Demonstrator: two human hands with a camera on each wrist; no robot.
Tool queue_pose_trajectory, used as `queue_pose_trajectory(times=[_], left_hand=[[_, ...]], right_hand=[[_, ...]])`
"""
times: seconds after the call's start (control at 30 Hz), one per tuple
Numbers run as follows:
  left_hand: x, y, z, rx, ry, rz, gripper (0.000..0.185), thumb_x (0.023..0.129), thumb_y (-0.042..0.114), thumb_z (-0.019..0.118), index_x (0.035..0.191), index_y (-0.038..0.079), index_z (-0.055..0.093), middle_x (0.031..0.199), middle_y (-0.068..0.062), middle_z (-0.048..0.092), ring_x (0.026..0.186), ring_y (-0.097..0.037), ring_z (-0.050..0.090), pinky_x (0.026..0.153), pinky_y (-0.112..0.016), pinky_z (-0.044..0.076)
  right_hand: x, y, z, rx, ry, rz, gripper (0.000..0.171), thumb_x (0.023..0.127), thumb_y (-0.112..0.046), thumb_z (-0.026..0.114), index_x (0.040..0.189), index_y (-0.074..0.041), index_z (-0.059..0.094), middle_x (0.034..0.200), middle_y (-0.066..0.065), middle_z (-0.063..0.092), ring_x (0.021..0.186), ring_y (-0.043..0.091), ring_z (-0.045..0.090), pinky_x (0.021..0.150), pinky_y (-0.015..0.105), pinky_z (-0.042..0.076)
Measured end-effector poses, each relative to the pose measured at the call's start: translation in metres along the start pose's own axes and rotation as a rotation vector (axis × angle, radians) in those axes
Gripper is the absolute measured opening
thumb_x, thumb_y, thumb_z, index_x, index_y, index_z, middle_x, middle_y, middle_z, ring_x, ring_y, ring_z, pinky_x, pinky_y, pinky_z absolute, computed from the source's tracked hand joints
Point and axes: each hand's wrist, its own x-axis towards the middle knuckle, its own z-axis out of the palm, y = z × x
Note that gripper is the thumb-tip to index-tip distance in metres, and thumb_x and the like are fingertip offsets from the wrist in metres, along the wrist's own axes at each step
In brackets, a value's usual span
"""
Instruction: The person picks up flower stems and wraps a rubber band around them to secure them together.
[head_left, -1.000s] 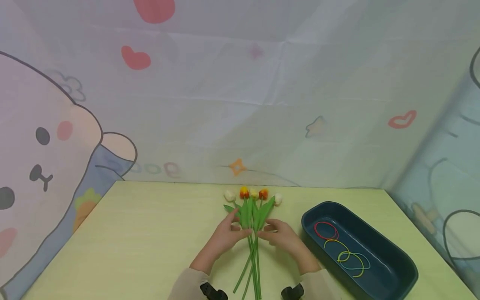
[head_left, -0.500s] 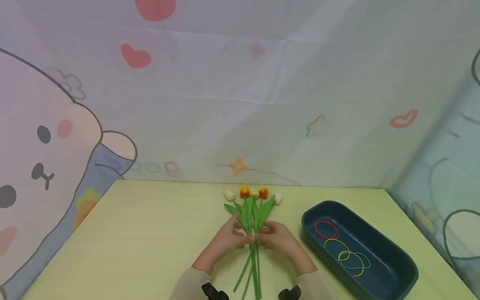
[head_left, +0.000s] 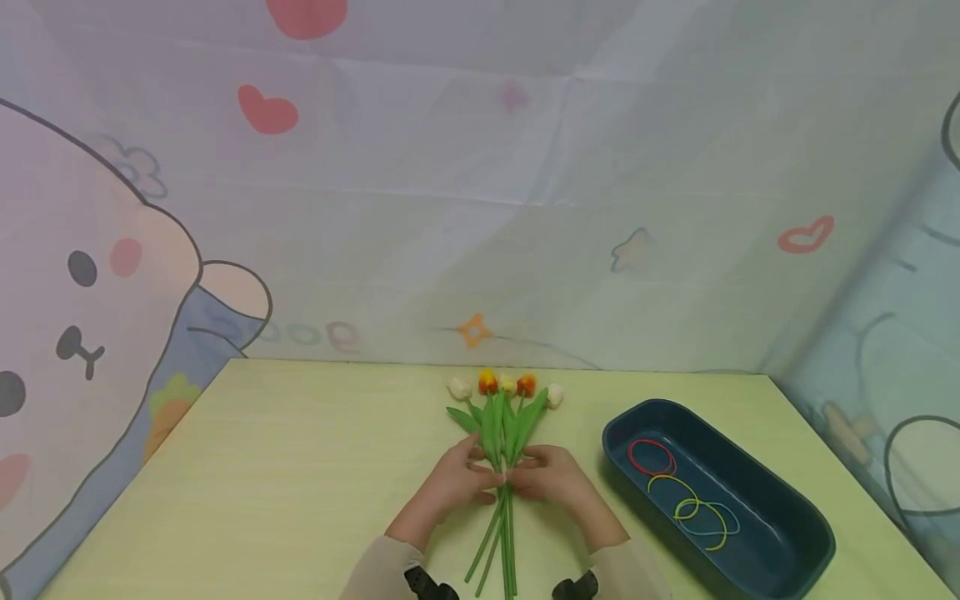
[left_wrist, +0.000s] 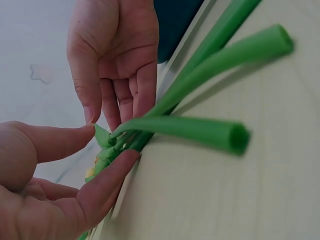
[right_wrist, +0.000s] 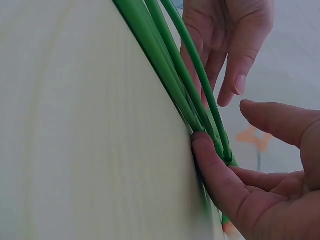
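Note:
A bunch of artificial tulips [head_left: 491,427] with white, yellow and orange-red heads lies at the table's middle, heads away from me. My left hand [head_left: 459,473] curls round the left side of the bunch just below the leaves. In the left wrist view its thumb and fingers stand either side of the green stems [left_wrist: 200,82]. My right hand [head_left: 546,472] curls in from the right at the same height, its fingertips [right_wrist: 202,140] against the stems in the right wrist view, thumb apart from them. Both thumbs come close together over the bunch in the head view. The lower stems spread toward me.
To the right stands a dark blue tray [head_left: 806,508] holding a red rubber band [head_left: 651,442] and several yellow and blue-green ones. A printed cloth [head_left: 420,208] hangs behind the pale table [head_left: 300,467].
Both hands have slid a little toward me along the bunch, and their thumbs have drawn together. The stems have shifted slightly left and sit closer together where the hands are.

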Motion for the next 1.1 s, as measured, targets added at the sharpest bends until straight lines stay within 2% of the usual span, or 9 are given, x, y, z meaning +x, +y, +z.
queue_pose_trajectory(times=[0.2, 0.47, 0.63, 0.8, 0.87, 1.0, 1.1], left_hand=[[0.0, 0.0, -0.001, -0.035, -0.019, -0.014, 0.082, 0.087, -0.005, 0.064, 0.148, -0.014, 0.01, 0.138, -0.038, 0.035, 0.105, -0.04, 0.061, 0.078, -0.041, 0.061], [-0.001, 0.0, -0.001, -0.076, -0.023, -0.021, 0.074, 0.086, -0.007, 0.061, 0.145, -0.017, 0.017, 0.129, -0.033, 0.047, 0.1, -0.035, 0.065, 0.079, -0.039, 0.061], [-0.002, -0.002, -0.001, -0.101, -0.046, -0.013, 0.068, 0.086, -0.008, 0.061, 0.145, -0.013, 0.026, 0.121, -0.029, 0.054, 0.096, -0.033, 0.066, 0.08, -0.041, 0.061], [-0.001, -0.004, -0.002, -0.088, -0.038, -0.015, 0.075, 0.083, -0.009, 0.064, 0.146, -0.013, 0.023, 0.114, -0.025, 0.06, 0.093, -0.029, 0.067, 0.081, -0.039, 0.061], [0.0, -0.006, -0.001, -0.076, -0.031, -0.014, 0.079, 0.083, -0.009, 0.065, 0.146, -0.014, 0.019, 0.114, -0.025, 0.062, 0.095, -0.031, 0.067, 0.084, -0.039, 0.059], [0.001, -0.009, 0.002, -0.032, -0.01, -0.015, 0.082, 0.082, -0.007, 0.067, 0.147, -0.014, 0.017, 0.122, -0.027, 0.06, 0.113, -0.037, 0.059, 0.103, -0.049, 0.047], [0.001, -0.011, 0.004, -0.027, -0.003, -0.031, 0.084, 0.082, -0.006, 0.068, 0.148, -0.012, 0.017, 0.125, -0.026, 0.059, 0.116, -0.036, 0.058, 0.107, -0.05, 0.043]], right_hand=[[0.0, 0.001, 0.001, 0.075, -0.021, -0.005, 0.066, 0.086, -0.004, 0.068, 0.132, 0.027, 0.032, 0.111, 0.034, 0.062, 0.091, 0.034, 0.07, 0.078, 0.039, 0.061], [0.003, 0.004, 0.003, 0.105, -0.009, 0.001, 0.061, 0.086, -0.003, 0.066, 0.129, 0.027, 0.037, 0.104, 0.031, 0.066, 0.086, 0.026, 0.07, 0.079, 0.039, 0.061], [0.005, 0.007, 0.004, 0.104, -0.018, -0.013, 0.053, 0.087, -0.004, 0.065, 0.125, 0.026, 0.044, 0.104, 0.028, 0.066, 0.084, 0.024, 0.07, 0.08, 0.037, 0.061], [0.004, 0.007, 0.003, 0.119, -0.05, -0.031, 0.048, 0.088, -0.004, 0.064, 0.124, 0.024, 0.049, 0.106, 0.028, 0.066, 0.084, 0.021, 0.07, 0.08, 0.036, 0.061], [0.004, 0.007, 0.003, 0.115, -0.055, -0.035, 0.046, 0.088, -0.005, 0.064, 0.123, 0.023, 0.05, 0.106, 0.027, 0.066, 0.084, 0.021, 0.07, 0.079, 0.035, 0.061], [0.005, 0.008, 0.003, 0.096, -0.047, -0.033, 0.039, 0.088, -0.007, 0.065, 0.116, 0.019, 0.058, 0.101, 0.021, 0.069, 0.079, 0.017, 0.069, 0.076, 0.031, 0.061], [0.004, 0.009, 0.002, 0.091, -0.028, -0.026, 0.034, 0.087, -0.007, 0.066, 0.111, 0.017, 0.062, 0.095, 0.016, 0.07, 0.074, 0.014, 0.068, 0.074, 0.03, 0.061]])
